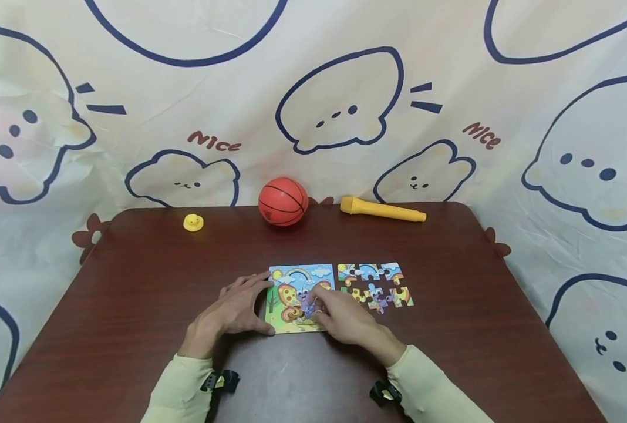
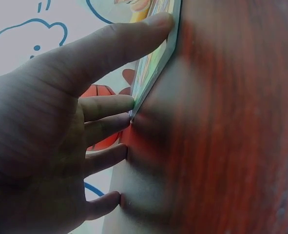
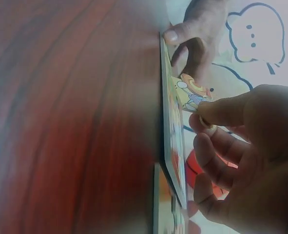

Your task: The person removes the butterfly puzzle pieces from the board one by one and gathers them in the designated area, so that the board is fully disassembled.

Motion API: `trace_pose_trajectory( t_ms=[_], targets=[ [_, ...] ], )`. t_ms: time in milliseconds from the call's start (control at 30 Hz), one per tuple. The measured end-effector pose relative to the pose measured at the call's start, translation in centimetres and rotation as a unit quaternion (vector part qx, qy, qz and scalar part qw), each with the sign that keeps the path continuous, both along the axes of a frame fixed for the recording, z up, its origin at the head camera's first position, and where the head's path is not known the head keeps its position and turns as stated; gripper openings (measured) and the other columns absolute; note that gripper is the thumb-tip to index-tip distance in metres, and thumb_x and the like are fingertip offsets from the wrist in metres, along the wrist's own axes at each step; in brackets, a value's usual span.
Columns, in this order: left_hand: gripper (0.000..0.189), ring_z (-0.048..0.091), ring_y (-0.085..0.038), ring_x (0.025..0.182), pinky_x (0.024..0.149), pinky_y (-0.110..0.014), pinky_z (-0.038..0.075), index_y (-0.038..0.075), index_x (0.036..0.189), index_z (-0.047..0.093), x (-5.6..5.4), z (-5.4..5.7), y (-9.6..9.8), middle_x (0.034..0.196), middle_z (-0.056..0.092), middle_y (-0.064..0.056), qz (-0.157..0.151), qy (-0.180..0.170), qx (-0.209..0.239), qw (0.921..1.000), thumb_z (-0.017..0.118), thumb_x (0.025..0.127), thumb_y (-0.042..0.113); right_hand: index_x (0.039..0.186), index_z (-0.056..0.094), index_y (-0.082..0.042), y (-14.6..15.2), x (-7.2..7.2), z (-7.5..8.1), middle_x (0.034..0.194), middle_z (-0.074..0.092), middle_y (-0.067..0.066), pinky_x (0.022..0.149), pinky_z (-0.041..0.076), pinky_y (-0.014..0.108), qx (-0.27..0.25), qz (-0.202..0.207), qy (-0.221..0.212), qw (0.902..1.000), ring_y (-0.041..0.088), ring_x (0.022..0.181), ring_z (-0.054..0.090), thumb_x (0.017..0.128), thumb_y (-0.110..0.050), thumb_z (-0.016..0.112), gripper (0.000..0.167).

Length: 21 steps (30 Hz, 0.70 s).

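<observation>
A rectangular puzzle board (image 1: 285, 322) lies flat on the table, printed with a rainbow, a tree, a winged purple figure and a snail. My left hand (image 1: 238, 308) rests at its left side, thumb on the near corner and the spread, mostly straight fingers along the far part of that edge. Over the board's right half, my right hand (image 1: 343, 317) pinches a puzzle piece (image 3: 194, 99) between thumb and index finger; the piece stands tilted up from the board, partly covered by the fingertips. Several loose puzzle pieces (image 1: 368, 271) lie in two rows right of the board.
At the back of the brown table (image 1: 134, 329) are a yellow rubber duck (image 1: 193, 222), a small red basketball (image 1: 283, 201) and a yellow toy microphone (image 1: 382, 209). Behind them hangs a white curtain (image 1: 260, 106) with blue cartoon drawings.
</observation>
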State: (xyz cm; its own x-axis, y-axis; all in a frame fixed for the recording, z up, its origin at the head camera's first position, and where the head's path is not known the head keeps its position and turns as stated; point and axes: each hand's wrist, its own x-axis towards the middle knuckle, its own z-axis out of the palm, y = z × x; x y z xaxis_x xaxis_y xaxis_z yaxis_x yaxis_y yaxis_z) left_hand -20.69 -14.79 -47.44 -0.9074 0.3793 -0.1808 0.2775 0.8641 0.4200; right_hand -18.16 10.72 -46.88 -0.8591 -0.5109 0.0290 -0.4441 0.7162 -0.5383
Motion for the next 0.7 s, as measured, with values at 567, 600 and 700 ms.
trace_pose_trajectory(
  t_ms=[567, 600, 700],
  targets=[
    [0.101, 0.031, -0.034, 0.141, 0.107, -0.069, 0.027, 0.02, 0.143, 0.046, 0.0, 0.1, 0.1, 0.158, 0.032, -0.003, -0.002, -0.007, 0.0, 1.0, 0.088, 0.058, 0.053, 0.102, 0.057, -0.023, 5.8, 1.2, 0.1, 0.071, 0.054, -0.013, 0.054, 0.04, 0.02, -0.032, -0.08, -0.022, 0.9961, 0.002, 0.058, 0.047, 0.093, -0.016, 0.063, 0.013],
    [0.101, 0.03, -0.034, 0.141, 0.107, -0.069, 0.027, 0.019, 0.143, 0.046, 0.0, 0.0, 0.1, 0.158, 0.032, -0.003, -0.002, -0.006, 0.0, 1.0, 0.088, 0.058, 0.053, 0.102, 0.057, -0.022, 6.1, 1.2, 0.1, 0.071, 0.055, -0.013, 0.054, 0.04, 0.02, -0.032, -0.082, -0.022, 0.9959, 0.002, 0.057, 0.047, 0.093, -0.016, 0.063, 0.013],
    [0.101, 0.03, -0.034, 0.141, 0.107, -0.068, 0.027, 0.019, 0.143, 0.046, 0.1, 0.0, 0.1, 0.158, 0.032, -0.003, -0.002, -0.005, 0.0, 1.0, 0.088, 0.058, 0.053, 0.101, 0.057, -0.021, 7.2, 1.4, -0.1, 0.071, 0.055, -0.013, 0.055, 0.04, 0.02, -0.031, -0.09, -0.018, 0.9953, 0.001, 0.057, 0.047, 0.093, -0.016, 0.064, 0.012]
  ],
)
